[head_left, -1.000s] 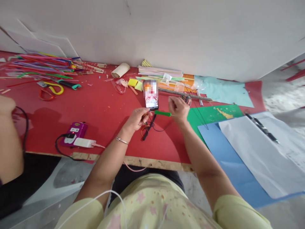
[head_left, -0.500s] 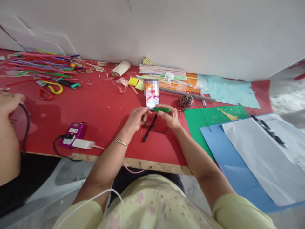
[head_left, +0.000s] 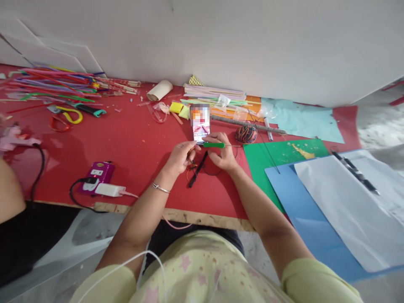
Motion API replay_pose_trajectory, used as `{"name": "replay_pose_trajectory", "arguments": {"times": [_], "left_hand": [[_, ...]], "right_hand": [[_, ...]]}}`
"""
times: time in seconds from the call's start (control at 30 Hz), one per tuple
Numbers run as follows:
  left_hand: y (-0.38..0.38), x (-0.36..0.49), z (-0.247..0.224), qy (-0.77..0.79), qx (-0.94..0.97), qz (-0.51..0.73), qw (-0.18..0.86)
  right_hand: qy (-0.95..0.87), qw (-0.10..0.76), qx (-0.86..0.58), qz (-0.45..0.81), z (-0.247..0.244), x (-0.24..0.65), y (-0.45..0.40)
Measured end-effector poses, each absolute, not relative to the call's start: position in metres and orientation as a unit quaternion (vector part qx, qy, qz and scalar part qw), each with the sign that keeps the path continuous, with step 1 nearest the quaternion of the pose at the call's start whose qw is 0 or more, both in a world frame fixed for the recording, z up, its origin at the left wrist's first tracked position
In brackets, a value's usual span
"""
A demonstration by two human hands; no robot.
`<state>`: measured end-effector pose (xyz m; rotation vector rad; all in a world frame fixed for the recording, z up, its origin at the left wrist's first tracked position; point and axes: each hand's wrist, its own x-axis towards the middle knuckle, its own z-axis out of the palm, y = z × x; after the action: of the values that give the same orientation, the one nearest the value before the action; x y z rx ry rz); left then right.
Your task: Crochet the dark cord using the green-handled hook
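Note:
My left hand is closed in a pinch on a bit of multicoloured yarn, whose strands trail below the fingers. My right hand grips a green-handled crochet hook. The hook lies crosswise, its thin metal shaft pointing right and the handle's end close to my left fingertips. Its tip is too small to make out. Beneath my hands a slim black stick rests on the table. Just beyond them is a phone with its screen lit. A ball of multicoloured yarn sits to the right.
On the red table are a purple power adapter with plugs, scissors, a bundle of coloured sticks and a cardboard tube. A blue folder with papers lies right. Another person's arm and a pink glue gun are left.
My right fingers have shifted around the green handle, which stays nearly in place. My left hand looks unchanged. At far left, the other person's hand has moved away, exposing the pink glue gun.

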<state>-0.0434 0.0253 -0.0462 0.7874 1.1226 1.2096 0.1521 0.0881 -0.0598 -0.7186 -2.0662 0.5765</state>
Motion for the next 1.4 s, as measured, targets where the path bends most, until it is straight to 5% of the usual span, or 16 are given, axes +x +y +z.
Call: {"name": "replay_pose_trajectory", "arguments": {"times": [0.17,0.37,0.5,0.73,1.4], "left_hand": [[0.026,-0.041,-0.045,0.479,0.349,0.52,0.615],[0.025,-0.042,-0.042,0.475,0.338,0.532,0.614],[0.025,-0.045,-0.042,0.478,0.33,0.534,0.614],[0.025,-0.043,-0.044,0.48,0.35,0.521,0.613],[0.023,-0.04,-0.043,0.446,0.4,0.51,0.617]], "right_hand": [[-0.838,0.335,-0.431,0.014,-0.061,0.133,0.099],[-0.825,0.343,-0.447,-0.028,-0.061,0.127,0.101],[-0.811,0.414,-0.405,0.086,-0.053,0.146,0.088],[-0.575,0.466,-0.354,0.572,-0.056,0.148,0.06],[-0.413,0.513,-0.387,0.645,-0.051,0.137,0.061]]}}
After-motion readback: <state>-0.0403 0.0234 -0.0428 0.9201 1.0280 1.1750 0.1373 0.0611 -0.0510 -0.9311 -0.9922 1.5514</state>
